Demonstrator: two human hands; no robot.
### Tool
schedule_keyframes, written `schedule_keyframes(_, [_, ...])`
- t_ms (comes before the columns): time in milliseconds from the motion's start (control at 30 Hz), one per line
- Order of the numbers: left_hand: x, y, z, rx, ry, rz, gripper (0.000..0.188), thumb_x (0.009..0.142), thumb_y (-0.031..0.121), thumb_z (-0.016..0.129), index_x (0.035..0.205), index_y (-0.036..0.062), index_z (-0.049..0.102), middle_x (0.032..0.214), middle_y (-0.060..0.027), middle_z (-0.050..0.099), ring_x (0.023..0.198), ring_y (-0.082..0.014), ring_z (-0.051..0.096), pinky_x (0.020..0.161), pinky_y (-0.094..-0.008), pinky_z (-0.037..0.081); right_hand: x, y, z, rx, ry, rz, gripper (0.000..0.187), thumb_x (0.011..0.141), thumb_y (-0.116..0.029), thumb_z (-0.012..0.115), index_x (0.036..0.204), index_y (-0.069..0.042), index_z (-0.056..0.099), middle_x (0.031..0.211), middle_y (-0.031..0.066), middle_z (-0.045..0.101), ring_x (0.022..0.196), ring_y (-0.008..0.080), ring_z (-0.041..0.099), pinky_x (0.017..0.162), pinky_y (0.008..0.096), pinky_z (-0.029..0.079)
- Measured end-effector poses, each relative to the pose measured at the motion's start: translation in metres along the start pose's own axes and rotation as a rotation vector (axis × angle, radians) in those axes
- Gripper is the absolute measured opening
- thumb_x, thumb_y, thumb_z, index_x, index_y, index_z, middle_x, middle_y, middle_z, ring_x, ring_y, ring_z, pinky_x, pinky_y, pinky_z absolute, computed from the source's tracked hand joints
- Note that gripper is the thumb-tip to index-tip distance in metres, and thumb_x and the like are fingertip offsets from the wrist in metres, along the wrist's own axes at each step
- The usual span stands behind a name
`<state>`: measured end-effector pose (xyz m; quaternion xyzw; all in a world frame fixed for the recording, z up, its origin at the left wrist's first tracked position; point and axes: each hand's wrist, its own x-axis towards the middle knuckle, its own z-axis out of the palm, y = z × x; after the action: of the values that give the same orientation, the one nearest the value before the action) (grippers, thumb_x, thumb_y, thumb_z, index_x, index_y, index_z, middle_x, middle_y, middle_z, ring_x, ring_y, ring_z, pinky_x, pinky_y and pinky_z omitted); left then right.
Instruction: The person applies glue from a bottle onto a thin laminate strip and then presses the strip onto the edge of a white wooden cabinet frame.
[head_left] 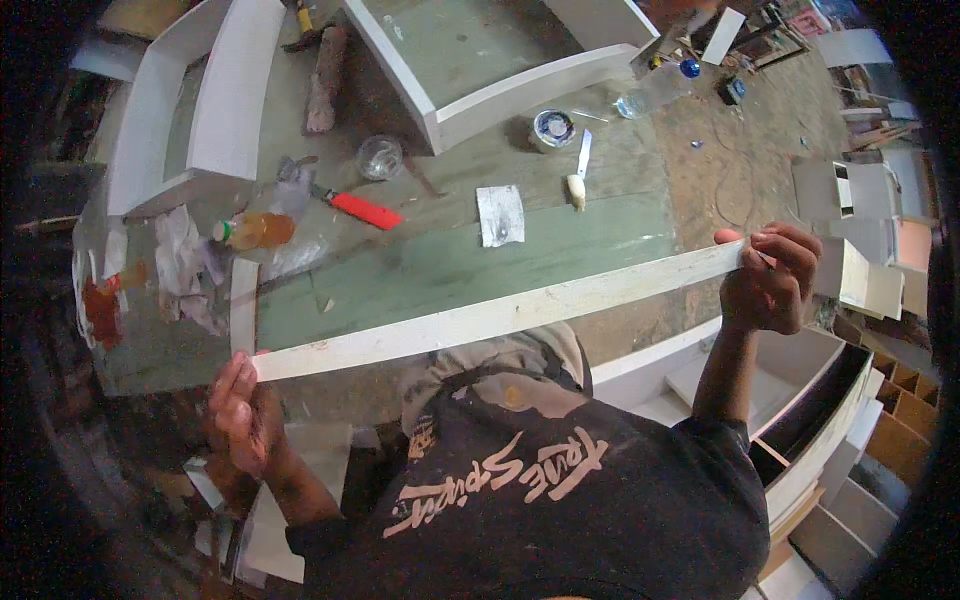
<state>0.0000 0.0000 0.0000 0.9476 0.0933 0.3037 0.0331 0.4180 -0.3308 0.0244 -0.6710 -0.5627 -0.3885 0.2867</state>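
Note:
A long, thin white strip [500, 315] stretches across in front of me, its left end lower than its right. My left hand [240, 415] pinches the left end between thumb and fingers. At the other end, my right hand [775, 275] has its fingers curled closed on the strip. Beneath and beyond it is the greenish worktable [420, 280]. A shorter white strip [243, 300] lies on the table close to my left hand. Just past the long strip rests a small, worn whitish sheet [500, 215].
White open frames [540, 95] and a white box-like frame [235, 100] stand at the back. A red-handled tool [365, 210], clear cup [380, 157], tub [553, 130], spatula-like tool [582, 165], orange-liquid bottle [258, 231] and clear bottle [655, 92] are scattered across the table. White drawers [800, 370] sit right.

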Motion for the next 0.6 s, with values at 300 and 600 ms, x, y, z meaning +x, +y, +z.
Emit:
schedule_keyframes(300, [0.012, 0.009, 0.051, 0.036, 0.121, -0.163, 0.027, 0.082, -0.008, 0.074, 0.102, 0.0016, 0.060, 0.095, -0.0144, 0.069, 0.085, -0.0304, 0.071, 0.077, -0.0406, 0.060, -0.009, 0.014, 0.010, 0.148, -0.141, 0.180, 0.021, 0.072, -0.001, 0.084, 0.077, -0.009, 0.066, 0.085, 0.0082, 0.069, 0.078, 0.0261, 0.064, 0.068, 0.0353, 0.053])
schedule_keyframes(600, [0.050, 0.017, 0.156, -0.683, 0.283, -0.705, 0.039, 0.088, 0.000, 0.072, 0.124, 0.0027, 0.057, 0.092, -0.0057, 0.069, 0.081, -0.0161, 0.065, 0.082, -0.0335, 0.054, -0.083, 0.081, 0.086, 0.720, -0.257, 0.864, 0.011, 0.081, -0.004, 0.079, 0.087, -0.004, 0.070, 0.094, 0.0051, 0.071, 0.084, 0.0130, 0.066, 0.068, 0.0274, 0.052])
